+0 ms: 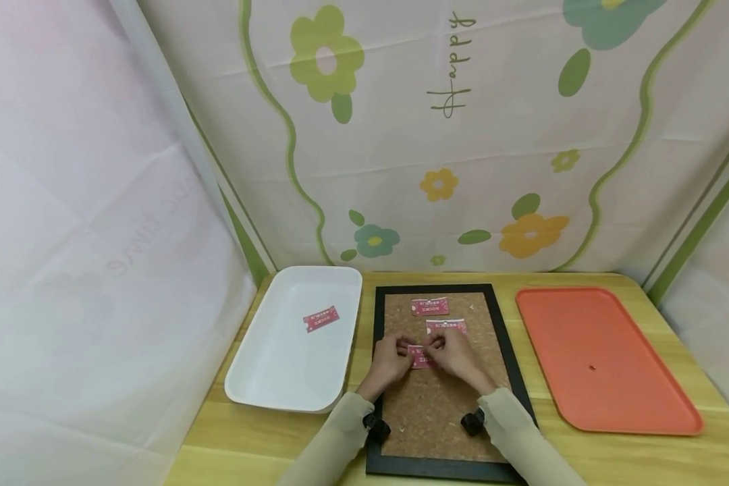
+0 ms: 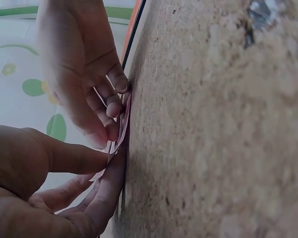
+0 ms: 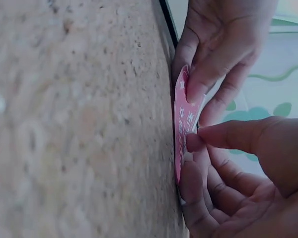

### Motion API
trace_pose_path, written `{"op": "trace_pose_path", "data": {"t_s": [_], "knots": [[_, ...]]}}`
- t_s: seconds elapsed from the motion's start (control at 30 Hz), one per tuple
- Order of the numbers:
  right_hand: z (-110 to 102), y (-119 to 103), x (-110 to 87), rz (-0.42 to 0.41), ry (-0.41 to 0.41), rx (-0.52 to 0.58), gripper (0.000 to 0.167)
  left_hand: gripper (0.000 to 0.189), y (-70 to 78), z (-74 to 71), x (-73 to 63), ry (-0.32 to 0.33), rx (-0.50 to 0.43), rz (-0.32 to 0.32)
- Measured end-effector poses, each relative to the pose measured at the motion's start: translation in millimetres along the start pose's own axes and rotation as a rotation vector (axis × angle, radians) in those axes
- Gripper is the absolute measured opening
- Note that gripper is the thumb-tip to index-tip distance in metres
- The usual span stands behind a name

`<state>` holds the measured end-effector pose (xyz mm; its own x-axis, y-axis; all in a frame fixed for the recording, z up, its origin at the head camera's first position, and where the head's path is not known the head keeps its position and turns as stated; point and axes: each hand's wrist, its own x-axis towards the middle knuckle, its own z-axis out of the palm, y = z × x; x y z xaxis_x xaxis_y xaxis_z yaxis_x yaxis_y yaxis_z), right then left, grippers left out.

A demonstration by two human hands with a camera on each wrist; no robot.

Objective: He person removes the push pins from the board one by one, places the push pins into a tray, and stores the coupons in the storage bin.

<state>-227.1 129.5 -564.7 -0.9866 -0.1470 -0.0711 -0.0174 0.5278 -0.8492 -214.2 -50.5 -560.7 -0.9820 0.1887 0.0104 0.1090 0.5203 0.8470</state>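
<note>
Over the cork board (image 1: 443, 418), both hands work at a pink paper coupon (image 1: 419, 358) with white print. My left hand (image 1: 391, 358) pinches its left end between thumb and fingers. At the coupon's other side, my right hand (image 1: 457, 353) has its thumb and fingertips together on the edge. The right wrist view shows the coupon (image 3: 181, 119) slightly bent, close against the cork, its lower part behind the right fingers. Just above the hands lies a second pink coupon (image 1: 452, 325), partly covered by the right hand. A third coupon (image 1: 430, 307) lies near the board's far edge.
A white tray (image 1: 243, 385) stands left of the board with one pink coupon (image 1: 321, 318) inside. To the right lies an orange-red tray (image 1: 607, 351) with a small dark thing (image 1: 592, 368) on it. The board's black frame (image 1: 443, 467) rests on the wooden table (image 1: 231, 445).
</note>
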Motion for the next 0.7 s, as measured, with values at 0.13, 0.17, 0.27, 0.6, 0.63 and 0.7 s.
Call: {"op": "trace_pose_path", "data": {"t_s": [0.13,0.17,0.27,0.6,0.63,0.7], "knots": [[-4.6,1.8,-2.6,-0.009,0.007,0.057,0.007,0.025,1.7,-0.3,-0.8,-0.018,0.024,-0.004],[-5.8,1.7,-3.2,-0.016,0.014,0.058,0.008,0.025,2.5,-0.7,-1.3,-0.024,0.026,-0.01],[-9.7,0.5,-6.1,-0.029,0.034,0.057,0.01,0.025,5.6,-2.3,-2.9,-0.038,0.028,-0.023],[-24.8,-3.4,-16.1,-0.025,0.064,0.046,0.007,0.025,13.8,-14.4,-3.1,-0.035,0.057,0.018],[-26.8,-3.5,-16.6,-0.037,0.066,0.04,0.008,0.025,14.7,-16.0,-2.9,-0.032,0.059,0.022],[-30.7,-4.1,-18.2,-0.04,0.066,0.031,0.009,0.024,16.7,-19.1,-2.6,-0.029,0.064,0.039]]}}
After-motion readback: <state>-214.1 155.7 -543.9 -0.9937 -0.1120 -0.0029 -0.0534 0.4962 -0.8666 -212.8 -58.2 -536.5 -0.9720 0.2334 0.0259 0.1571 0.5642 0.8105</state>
